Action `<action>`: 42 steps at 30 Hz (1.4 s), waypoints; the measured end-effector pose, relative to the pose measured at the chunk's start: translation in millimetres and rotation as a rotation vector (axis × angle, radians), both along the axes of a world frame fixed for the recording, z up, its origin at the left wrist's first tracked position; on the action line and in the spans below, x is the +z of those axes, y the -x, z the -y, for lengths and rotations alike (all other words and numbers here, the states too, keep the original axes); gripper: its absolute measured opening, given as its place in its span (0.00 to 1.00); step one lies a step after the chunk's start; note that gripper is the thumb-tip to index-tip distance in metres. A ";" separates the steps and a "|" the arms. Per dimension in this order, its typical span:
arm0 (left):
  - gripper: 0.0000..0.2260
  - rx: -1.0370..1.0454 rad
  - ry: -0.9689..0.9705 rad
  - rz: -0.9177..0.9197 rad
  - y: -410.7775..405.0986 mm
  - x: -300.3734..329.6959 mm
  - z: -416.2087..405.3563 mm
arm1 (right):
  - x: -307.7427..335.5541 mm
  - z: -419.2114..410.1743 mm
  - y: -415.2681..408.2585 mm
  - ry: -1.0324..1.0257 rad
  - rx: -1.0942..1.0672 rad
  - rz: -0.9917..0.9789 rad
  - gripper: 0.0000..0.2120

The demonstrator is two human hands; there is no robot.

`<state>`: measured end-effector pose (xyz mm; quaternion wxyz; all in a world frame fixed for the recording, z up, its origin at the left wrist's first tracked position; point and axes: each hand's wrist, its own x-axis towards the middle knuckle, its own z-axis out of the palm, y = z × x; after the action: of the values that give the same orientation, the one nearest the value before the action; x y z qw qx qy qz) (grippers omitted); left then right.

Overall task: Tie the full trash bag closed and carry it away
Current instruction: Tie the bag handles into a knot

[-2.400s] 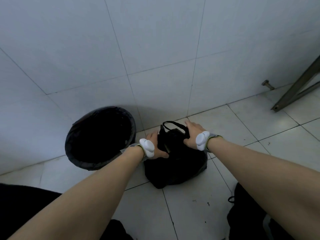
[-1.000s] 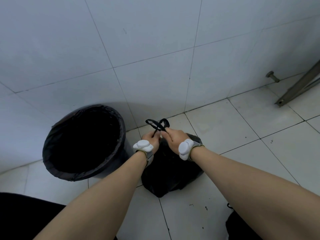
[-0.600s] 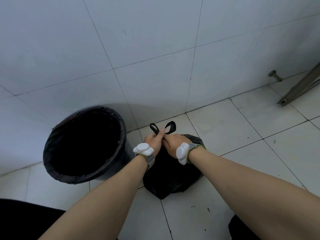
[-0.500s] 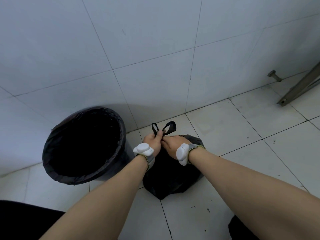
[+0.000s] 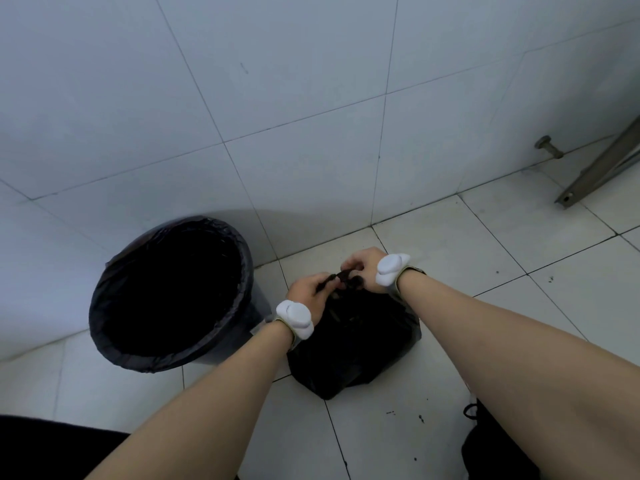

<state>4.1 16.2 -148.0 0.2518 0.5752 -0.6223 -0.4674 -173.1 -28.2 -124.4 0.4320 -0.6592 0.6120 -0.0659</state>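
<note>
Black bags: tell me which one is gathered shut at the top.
The trash bag on the floor between both hands, its neck pinched. The liner in the bin beside it gapes open, stretched over the rim.

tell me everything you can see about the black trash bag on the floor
The black trash bag is thin, glossy, crinkled plastic, bulging and slumped on the white floor tiles, right of the lined bin. Its top is gathered into dark strips, pinched by the left hand and the right hand, which pull them apart above its mouth. Whether a knot is finished cannot be seen.
</note>
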 end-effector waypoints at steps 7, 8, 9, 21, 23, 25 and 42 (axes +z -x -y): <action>0.17 -0.182 0.199 0.515 -4.4 11.1 3.2 | 6.6 5.1 3.0 -0.117 -0.159 0.114 0.15; 0.18 -0.194 0.196 0.563 -3.8 11.3 3.3 | 7.4 4.8 1.1 -0.120 -0.193 0.133 0.14; 0.19 -0.204 0.197 0.606 -3.1 10.3 4.0 | 9.0 3.8 -1.0 -0.125 -0.233 0.162 0.12; 0.15 -0.112 0.276 0.623 2.5 -1.6 7.1 | 3.7 -9.3 -8.2 -0.330 -0.039 0.165 0.13; 0.14 -0.145 0.274 0.591 0.5 -1.4 6.7 | 2.7 -8.6 -7.2 -0.316 0.012 0.162 0.13; 0.12 -0.170 0.274 0.539 -1.3 -0.6 5.6 | 7.3 -8.3 -7.1 -0.224 0.109 0.035 0.15; 0.09 0.294 0.024 -0.146 -21.5 22.8 -15.6 | 14.9 19.4 -9.4 0.198 0.115 -0.461 0.15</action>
<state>25.6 31.8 -125.1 0.3690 0.6216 -0.5168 -0.4587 -163.7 -47.6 -109.5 0.2175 -0.7294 0.6466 0.0514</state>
